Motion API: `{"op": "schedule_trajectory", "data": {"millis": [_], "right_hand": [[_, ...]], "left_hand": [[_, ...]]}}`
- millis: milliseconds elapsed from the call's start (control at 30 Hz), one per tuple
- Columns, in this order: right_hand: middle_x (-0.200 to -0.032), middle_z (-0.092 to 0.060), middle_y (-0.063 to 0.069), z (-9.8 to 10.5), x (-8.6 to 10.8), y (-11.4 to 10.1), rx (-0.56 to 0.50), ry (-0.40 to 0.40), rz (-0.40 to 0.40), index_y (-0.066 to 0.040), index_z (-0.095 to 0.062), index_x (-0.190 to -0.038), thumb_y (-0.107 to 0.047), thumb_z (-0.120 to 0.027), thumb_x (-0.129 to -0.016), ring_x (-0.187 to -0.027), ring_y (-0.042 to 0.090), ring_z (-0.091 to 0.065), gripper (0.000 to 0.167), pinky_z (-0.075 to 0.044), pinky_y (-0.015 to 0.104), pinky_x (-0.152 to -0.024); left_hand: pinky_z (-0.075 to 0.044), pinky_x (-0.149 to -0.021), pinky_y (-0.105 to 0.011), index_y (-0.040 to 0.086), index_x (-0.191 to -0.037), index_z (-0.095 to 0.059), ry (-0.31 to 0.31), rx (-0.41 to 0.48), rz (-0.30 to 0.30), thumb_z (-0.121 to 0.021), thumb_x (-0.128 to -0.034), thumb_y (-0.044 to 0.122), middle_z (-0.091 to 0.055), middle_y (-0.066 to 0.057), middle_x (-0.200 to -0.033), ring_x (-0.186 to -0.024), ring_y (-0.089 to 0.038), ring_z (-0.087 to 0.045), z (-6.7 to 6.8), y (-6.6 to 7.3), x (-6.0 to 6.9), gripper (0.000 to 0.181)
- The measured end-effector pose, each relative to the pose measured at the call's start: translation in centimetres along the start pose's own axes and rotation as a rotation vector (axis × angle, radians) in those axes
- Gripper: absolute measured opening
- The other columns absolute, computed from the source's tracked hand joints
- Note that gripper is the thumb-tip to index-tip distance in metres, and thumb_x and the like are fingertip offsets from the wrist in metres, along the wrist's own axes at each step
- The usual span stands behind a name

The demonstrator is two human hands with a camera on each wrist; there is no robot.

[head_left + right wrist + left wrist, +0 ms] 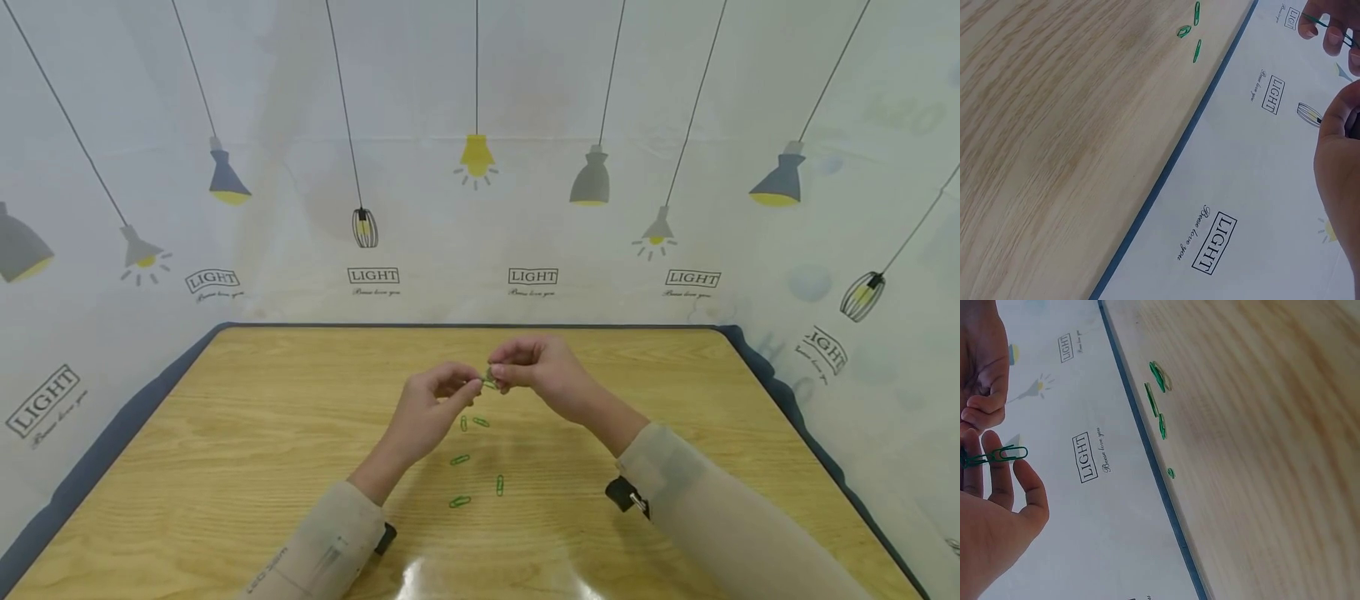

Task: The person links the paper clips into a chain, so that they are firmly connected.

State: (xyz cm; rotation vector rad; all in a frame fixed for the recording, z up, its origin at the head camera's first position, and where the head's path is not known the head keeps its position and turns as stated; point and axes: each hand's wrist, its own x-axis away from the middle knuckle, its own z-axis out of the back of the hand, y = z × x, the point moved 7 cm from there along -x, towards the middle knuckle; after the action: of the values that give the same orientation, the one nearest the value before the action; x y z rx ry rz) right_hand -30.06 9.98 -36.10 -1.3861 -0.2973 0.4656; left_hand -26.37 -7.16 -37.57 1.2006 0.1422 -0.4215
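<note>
In the head view, the left hand [423,414] and right hand [551,375] are close together over the worktop [285,433], fingertips of both pinching a short chain of green paper clips [489,384] — loose clips [460,502] lie scattered below. The left wrist view shows the chain running across the left hand's fingers, with several loose clips on the worktop. In the right wrist view, the chain crosses those fingers in the upper right corner — the right hand's fingertips are out of sight.

Head view downward, wrist views nearer — tabletop [555,508] shared
</note>
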Motion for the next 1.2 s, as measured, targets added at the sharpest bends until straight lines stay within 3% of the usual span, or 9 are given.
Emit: {"op": "schedule_trajectory", "data": {"millis": [333,467,700,833,1000,1200], "right_hand": [[-0.092,-0.075,-0.002,0.6,0.2,-0.5,0.018,0.026,-0.015,0.004,-0.071,-0.118,-0.007,-0.068,-0.104,-0.087,0.016,-0.072,0.018,-0.063,0.031,-0.083],[-0.093,-0.075,-0.002,0.8,0.2,-0.6,0.020,0.029,-0.011,0.004,-0.071,-0.118,-0.008,-0.068,-0.104,-0.086,0.014,-0.071,0.019,-0.063,0.031,-0.083],[-0.093,-0.076,0.001,0.5,0.1,-0.8,0.028,0.044,0.001,0.004,-0.072,-0.118,-0.010,-0.072,-0.102,-0.088,0.021,-0.073,0.021,-0.063,0.032,-0.082],[-0.091,-0.077,0.001,0.3,0.1,-0.9,0.023,0.052,0.018,0.004,-0.073,-0.116,-0.009,-0.072,-0.101,-0.086,0.019,-0.072,0.020,-0.063,0.032,-0.081],[-0.090,-0.077,-0.001,0.0,0.0,-1.0,-0.003,0.062,0.026,0.008,-0.072,-0.115,-0.005,-0.072,-0.101,-0.082,0.014,-0.071,0.019,-0.063,0.032,-0.080],[-0.093,-0.078,0.004,-0.1,0.1,-1.1,-0.014,0.062,0.025,0.003,-0.073,-0.111,-0.007,-0.073,-0.100,-0.084,0.016,-0.073,0.015,-0.064,0.033,-0.083]], "left_hand": [[-0.061,-0.085,-0.029,0.008,-0.114,-0.075,-0.004,0.036,0.033,-0.066,-0.1076,0.024,-0.077,-0.011,-0.105,-0.091,-0.018,-0.071,0.2,-0.5,0.0,0.019],[-0.061,-0.084,-0.030,0.005,-0.114,-0.074,-0.026,0.063,0.019,-0.066,-0.1075,0.022,-0.076,-0.014,-0.104,-0.092,-0.017,-0.071,0.2,-0.6,0.1,0.020],[-0.055,-0.106,-0.052,0.013,-0.131,-0.071,-0.080,0.056,0.042,-0.065,-0.1076,0.029,-0.077,-0.007,-0.121,-0.116,-0.021,-0.070,-0.4,-0.8,0.2,0.030],[-0.051,-0.112,-0.056,0.015,-0.130,-0.072,-0.099,0.067,0.051,-0.067,-0.1066,0.033,-0.074,-0.005,-0.128,-0.124,-0.022,-0.066,-0.7,-0.6,0.0,0.030],[-0.053,-0.111,-0.053,0.013,-0.123,-0.075,-0.069,0.055,0.012,-0.065,-0.1077,0.033,-0.077,-0.008,-0.121,-0.119,-0.025,-0.070,-0.7,0.1,-0.2,0.028],[-0.057,-0.105,-0.050,0.008,-0.115,-0.076,0.031,0.076,-0.033,-0.068,-0.1062,0.023,-0.078,-0.009,-0.113,-0.106,-0.022,-0.073,-0.1,0.5,-0.3,0.019]]}}
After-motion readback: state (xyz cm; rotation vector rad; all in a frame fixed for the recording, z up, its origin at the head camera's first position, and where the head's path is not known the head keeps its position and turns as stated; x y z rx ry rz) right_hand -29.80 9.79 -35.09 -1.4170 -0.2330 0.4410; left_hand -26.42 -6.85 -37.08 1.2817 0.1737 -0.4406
